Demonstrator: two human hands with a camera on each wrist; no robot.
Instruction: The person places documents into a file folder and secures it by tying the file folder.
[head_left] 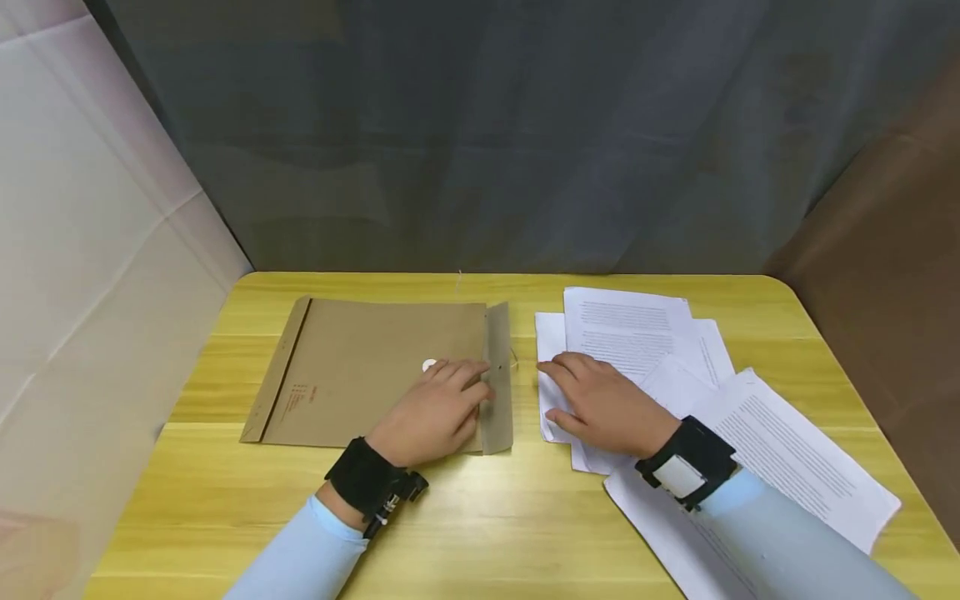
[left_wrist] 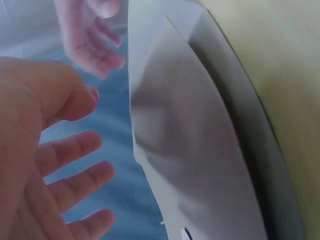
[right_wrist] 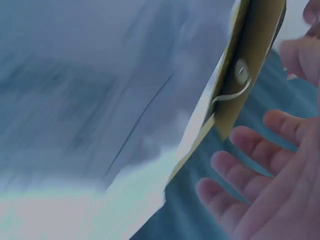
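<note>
A brown kraft envelope (head_left: 360, 375) lies flat on the yellow table (head_left: 487, 517), its flap (head_left: 498, 417) folded out on the right side. My left hand (head_left: 450, 400) rests on the envelope by the flap, fingers straight, next to a white round clasp (head_left: 428, 365). My right hand (head_left: 592, 400) lies flat on a loose pile of printed white sheets (head_left: 637, 333) just right of the flap. In the left wrist view the left hand (left_wrist: 45, 165) is spread beside the flap (left_wrist: 200, 150). The right wrist view shows the right hand (right_wrist: 260, 185) near the flap's button and string (right_wrist: 241, 71).
More printed sheets (head_left: 787, 467) fan out toward the table's right front edge. A grey curtain (head_left: 487, 125) hangs behind the table, a pale sheet (head_left: 90, 250) on the left and a brown panel (head_left: 885, 250) on the right.
</note>
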